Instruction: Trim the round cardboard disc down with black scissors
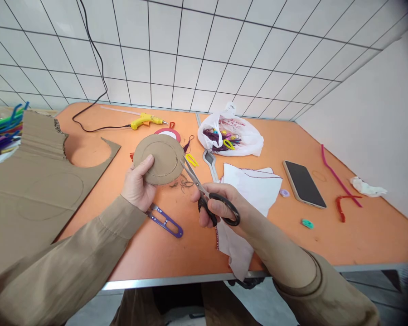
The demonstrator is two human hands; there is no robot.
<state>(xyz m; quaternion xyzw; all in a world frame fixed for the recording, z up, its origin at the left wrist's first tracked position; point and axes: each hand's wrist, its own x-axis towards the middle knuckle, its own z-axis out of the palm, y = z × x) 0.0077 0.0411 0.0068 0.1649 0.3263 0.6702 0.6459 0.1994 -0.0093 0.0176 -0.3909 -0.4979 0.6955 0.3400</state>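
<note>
My left hand (140, 185) grips a round cardboard disc (161, 159) by its lower left edge, thumb on top. A smaller circle is marked on the disc's face. In my right hand (221, 203) is a pair of scissors (197, 182) with black handles, fingers through the loops. The blades point up and left and meet the disc's right edge; I cannot tell whether they bite into it. Below my left hand lies a purple thread snipper (166, 221). A white cloth (251, 181) with dark red edging spreads beneath and beyond my right hand.
Cut cardboard (41, 181) covers the left side, with pipe cleaners (5, 131) on it. Behind are a corded yellow glue gun (146, 120) and a white plastic bag (251, 138) of craft bits. A phone (304, 183) and a red pipe cleaner (340, 208) lie right.
</note>
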